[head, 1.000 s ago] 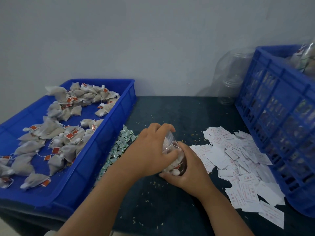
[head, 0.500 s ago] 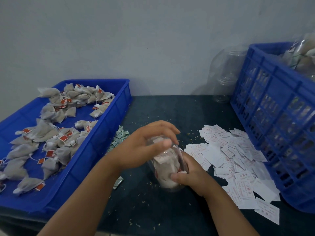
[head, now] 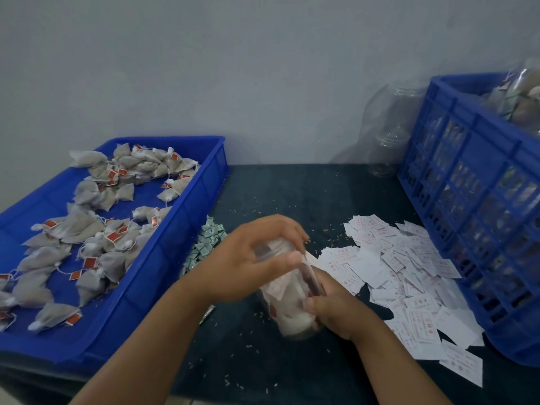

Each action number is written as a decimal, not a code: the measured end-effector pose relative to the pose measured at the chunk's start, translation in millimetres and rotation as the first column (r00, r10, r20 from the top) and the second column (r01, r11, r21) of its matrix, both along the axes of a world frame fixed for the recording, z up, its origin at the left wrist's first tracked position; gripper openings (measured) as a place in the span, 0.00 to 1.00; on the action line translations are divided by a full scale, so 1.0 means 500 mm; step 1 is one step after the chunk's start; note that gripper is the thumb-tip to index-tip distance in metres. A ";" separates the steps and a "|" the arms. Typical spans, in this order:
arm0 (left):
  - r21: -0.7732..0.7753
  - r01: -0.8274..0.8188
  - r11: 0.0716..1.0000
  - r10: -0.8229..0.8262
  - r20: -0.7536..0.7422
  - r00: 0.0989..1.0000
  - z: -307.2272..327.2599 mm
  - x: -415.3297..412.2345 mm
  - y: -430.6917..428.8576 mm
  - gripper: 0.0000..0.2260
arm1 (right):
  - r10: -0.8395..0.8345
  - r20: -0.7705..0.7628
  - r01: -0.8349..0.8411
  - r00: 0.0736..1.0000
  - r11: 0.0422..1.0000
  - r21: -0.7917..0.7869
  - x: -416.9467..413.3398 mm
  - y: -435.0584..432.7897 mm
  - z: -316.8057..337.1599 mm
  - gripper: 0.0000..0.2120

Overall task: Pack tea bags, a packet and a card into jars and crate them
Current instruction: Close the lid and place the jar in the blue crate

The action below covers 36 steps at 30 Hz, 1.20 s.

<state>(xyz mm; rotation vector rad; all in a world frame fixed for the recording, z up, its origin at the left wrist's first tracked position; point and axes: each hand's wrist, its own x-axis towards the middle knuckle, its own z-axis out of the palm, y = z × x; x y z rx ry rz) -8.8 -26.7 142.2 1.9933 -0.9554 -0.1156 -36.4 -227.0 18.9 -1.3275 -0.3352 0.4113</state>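
Note:
A clear plastic jar (head: 289, 299) stuffed with tea bags stands tilted on the dark table, motion-blurred. My right hand (head: 336, 308) grips its lower side. My left hand (head: 251, 264) curls over the jar's mouth, thumb and fingers around the rim. Several grey tea bags (head: 87, 229) with red tags lie in a blue tray (head: 152, 282) on the left. A heap of small green-white packets (head: 207, 244) sits beside the tray. White printed cards (head: 403, 276) are strewn on the right.
A tall blue slotted crate (head: 473, 217) holding filled jars stands at the right edge. Empty clear jars (head: 388, 130) lean against the grey wall behind it. Loose tea crumbs dot the table (head: 292, 188).
The jar has come upright from lying low between my hands and now tilts with its mouth up. My left hand rose with it to the rim; the view shifted slightly.

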 end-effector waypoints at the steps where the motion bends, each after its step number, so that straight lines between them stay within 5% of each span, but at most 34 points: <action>1: -0.029 0.039 0.999 -0.039 -0.020 0.999 -0.001 0.002 0.009 0.13 | 0.006 0.005 -0.006 1.000 1.000 -0.002 0.000 -0.001 -0.001 0.42; 4: 0.104 -0.026 0.994 0.031 -0.055 0.998 0.001 0.008 0.027 0.18 | -0.060 0.110 0.068 0.992 0.996 -0.066 -0.001 0.010 0.004 0.30; 7: 0.352 -0.258 0.900 0.325 -0.145 0.935 0.006 0.003 0.010 0.30 | -0.185 0.321 0.269 0.929 0.932 -0.241 -0.007 0.025 0.002 0.37; 9: 0.414 -0.353 0.839 0.415 -0.066 0.908 -0.005 0.004 -0.012 0.29 | -0.193 0.437 0.357 0.879 0.873 -0.332 -0.012 0.030 0.002 0.38; 14: 0.147 -0.193 0.970 0.206 -0.078 0.975 -0.020 -0.002 0.004 0.15 | -0.068 0.219 0.122 0.973 0.963 -0.241 -0.008 0.014 0.009 0.24; 18: 0.005 0.040 0.999 -0.040 -0.052 0.998 -0.017 -0.012 0.027 0.13 | 0.066 -0.026 -0.067 0.997 0.995 -0.068 -0.006 0.007 0.004 0.30; 21: 0.117 -0.115 0.986 0.116 0.000 0.993 -0.013 -0.016 0.034 0.19 | 0.046 0.044 -0.043 0.998 0.997 -0.069 -0.006 0.012 0.010 0.29; 25: 0.315 -0.345 0.884 0.391 -0.094 0.916 -0.007 -0.029 0.007 0.20 | -0.156 0.212 0.192 0.965 0.967 -0.164 -0.012 0.039 0.010 0.27; 27: 0.307 -0.453 0.837 0.458 0.061 0.887 -0.010 -0.037 -0.014 0.20 | -0.169 0.251 0.214 0.953 0.963 -0.164 -0.015 0.038 0.011 0.24; 30: 0.110 -0.338 0.935 0.326 0.110 0.939 -0.008 -0.031 -0.015 0.14 | -0.078 0.118 0.084 0.990 0.995 -0.045 -0.015 0.030 0.021 0.19; 36: -0.091 0.117 0.989 -0.125 -0.085 0.989 0.009 -0.006 0.009 0.13 | 0.187 -0.120 -0.164 0.975 0.970 0.179 -0.019 0.015 0.022 0.47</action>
